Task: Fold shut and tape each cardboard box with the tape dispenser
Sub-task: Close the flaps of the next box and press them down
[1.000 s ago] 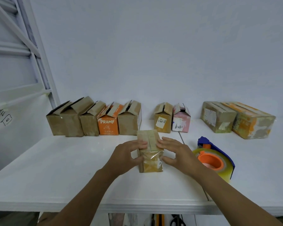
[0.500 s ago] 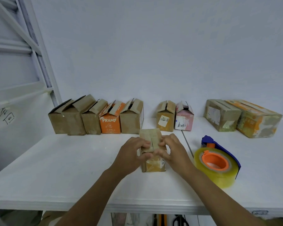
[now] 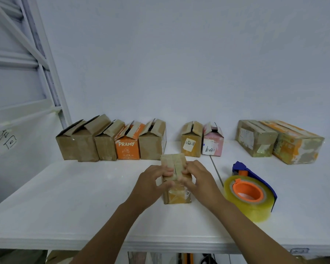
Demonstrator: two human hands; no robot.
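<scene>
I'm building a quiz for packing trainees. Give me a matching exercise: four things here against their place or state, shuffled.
1 tape dispenser
2 PRAMY box
3 pink box
4 small box

A gripped by left hand and right hand
B orange, flaps ajar, back row
C untouched, right of both hands
D beside the brown labelled box

Pairs: 1-C, 2-B, 3-D, 4-A

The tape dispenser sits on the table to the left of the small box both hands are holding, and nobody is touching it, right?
Not quite: in the head view the tape dispenser sits on the table to the right of the small box, not the left. Nothing touches it; the left hand and right hand both grip the box.
</scene>
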